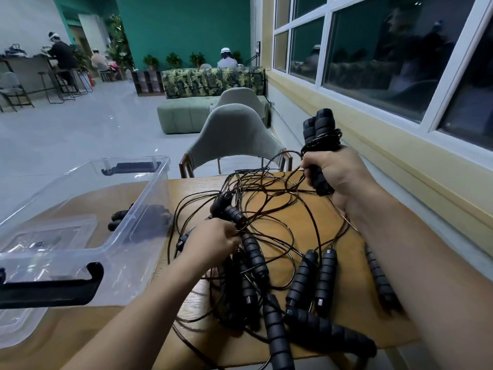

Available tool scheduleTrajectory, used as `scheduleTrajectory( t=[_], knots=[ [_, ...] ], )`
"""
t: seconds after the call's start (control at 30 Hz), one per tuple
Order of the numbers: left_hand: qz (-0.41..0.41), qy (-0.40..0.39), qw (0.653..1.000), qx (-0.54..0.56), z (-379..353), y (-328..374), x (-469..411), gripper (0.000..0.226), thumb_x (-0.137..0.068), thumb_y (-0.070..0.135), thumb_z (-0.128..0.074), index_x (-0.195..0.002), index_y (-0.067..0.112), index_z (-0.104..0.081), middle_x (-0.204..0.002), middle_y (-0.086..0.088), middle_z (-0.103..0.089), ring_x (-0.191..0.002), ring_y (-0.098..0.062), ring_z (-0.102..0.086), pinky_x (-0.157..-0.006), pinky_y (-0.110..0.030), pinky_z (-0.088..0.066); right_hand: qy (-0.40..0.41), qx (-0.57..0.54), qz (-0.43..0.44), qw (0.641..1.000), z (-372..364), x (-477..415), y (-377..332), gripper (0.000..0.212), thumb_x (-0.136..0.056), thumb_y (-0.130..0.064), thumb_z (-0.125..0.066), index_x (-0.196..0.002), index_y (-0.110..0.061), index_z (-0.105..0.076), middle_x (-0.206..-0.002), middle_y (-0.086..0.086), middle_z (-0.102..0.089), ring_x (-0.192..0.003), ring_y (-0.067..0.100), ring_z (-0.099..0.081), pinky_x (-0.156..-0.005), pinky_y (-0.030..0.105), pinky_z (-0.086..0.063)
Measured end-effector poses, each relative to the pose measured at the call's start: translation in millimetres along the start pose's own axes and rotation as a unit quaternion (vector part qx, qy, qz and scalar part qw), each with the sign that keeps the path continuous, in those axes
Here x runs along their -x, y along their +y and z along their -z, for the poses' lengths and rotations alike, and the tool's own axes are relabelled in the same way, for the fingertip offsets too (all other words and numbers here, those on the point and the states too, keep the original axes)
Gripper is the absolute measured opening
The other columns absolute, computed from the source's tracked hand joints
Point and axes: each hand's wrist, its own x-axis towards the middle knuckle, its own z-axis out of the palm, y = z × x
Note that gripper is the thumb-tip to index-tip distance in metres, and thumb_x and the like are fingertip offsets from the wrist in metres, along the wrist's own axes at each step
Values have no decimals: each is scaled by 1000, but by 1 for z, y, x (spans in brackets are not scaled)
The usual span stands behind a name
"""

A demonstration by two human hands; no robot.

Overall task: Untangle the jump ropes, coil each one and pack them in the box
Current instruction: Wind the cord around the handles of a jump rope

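A tangle of thin black jump ropes (269, 209) with ribbed black foam handles (325, 279) covers the wooden table (330, 225). My right hand (336, 172) is raised above the table's far right side. It grips two handles (320, 124) held upright together, with cord wound round them. My left hand (213, 241) is down in the pile and pinches a cord beside a handle (232, 213). A clear plastic box (88, 209) with black latches stands at the left. Through its wall some dark handles show.
The box's clear lid (18, 321) lies under or beside the box at the near left. A grey chair (234, 134) stands at the table's far edge. A wall with windows (400, 62) runs along the right. Several people sit far back in the room.
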Motion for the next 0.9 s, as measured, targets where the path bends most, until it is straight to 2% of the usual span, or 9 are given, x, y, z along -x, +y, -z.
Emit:
scheduleTrajectory(
  t=[0.13,0.27,0.33,0.4,0.5,0.57,0.67,0.8,0.9],
  knots=[
    [53,-14,990,-133,12,-22,-5,13,-89,40,-74,-94,29,-79,-77,8,-71,-77,-17,-67,-73,-29,-58,1,13,3,1000,8,-3,0,19,-81,8,-70,-95,-5,-68,-66,7,-65,-58,20,-60,-54,32,-52],
    [35,-19,985,-167,17,-24,-6,25,-81,44,-76,-103,32,-79,-90,8,-74,-87,-18,-70,-82,-35,-61,-21,28,-19,999,6,1,10,15,-81,8,-69,-90,-4,-68,-66,8,-63,-58,22,-59,-54,32,-51],
    [-5,-29,994,-101,16,-17,-5,38,-77,54,-82,-110,34,-77,-103,9,-72,-97,-16,-68,-87,-35,-58,-27,33,-29,999,5,3,14,14,-82,8,-69,-89,-4,-68,-64,7,-63,-55,20,-59,-51,29,-51],
    [-39,-34,999,0,16,-6,-3,47,-76,64,-81,-113,34,-77,-107,14,-74,-99,-9,-68,-91,-33,-57,-36,35,-37,998,3,4,17,13,-82,7,-70,-90,-4,-69,-66,8,-63,-55,19,-59,-51,29,-51],
    [-47,2,987,153,10,15,-1,27,-88,53,-78,-104,32,-79,-95,17,-77,-89,2,-70,-87,-31,-60,-52,37,-45,997,-1,8,20,12,-83,7,-71,-90,-3,-69,-67,9,-63,-53,18,-59,-47,26,-50],
    [-27,31,975,219,6,28,2,24,-92,53,-74,-98,30,-79,-87,16,-78,-84,2,-72,-81,-27,-59,-58,29,-47,997,-3,9,22,13,-84,8,-71,-91,-3,-69,-68,9,-64,-53,17,-60,-47,26,-50],
    [21,-2,923,383,0,46,5,30,-96,49,-69,-96,21,-79,-86,4,-81,-84,-13,-78,-82,-31,-58,-59,17,-46,997,-5,10,25,17,-82,7,-71,-97,-1,-70,-74,11,-66,-58,18,-62,-52,30,-53],
    [61,-84,844,526,-5,54,6,28,-99,28,-72,-118,7,-68,-101,-11,-81,-90,-22,-79,-72,-26,-55,-58,16,-52,997,-6,8,29,16,-82,5,-72,-96,-3,-71,-72,10,-66,-60,20,-61,-58,33,-53],
    [63,-133,767,624,-4,52,8,33,-99,15,-71,-127,1,-62,-108,-12,-79,-98,-24,-78,-76,-26,-53,-56,19,-55,997,-4,6,29,14,-81,4,-73,-93,-4,-71,-71,10,-67,-60,22,-61,-63,38,-50]
  ],
)
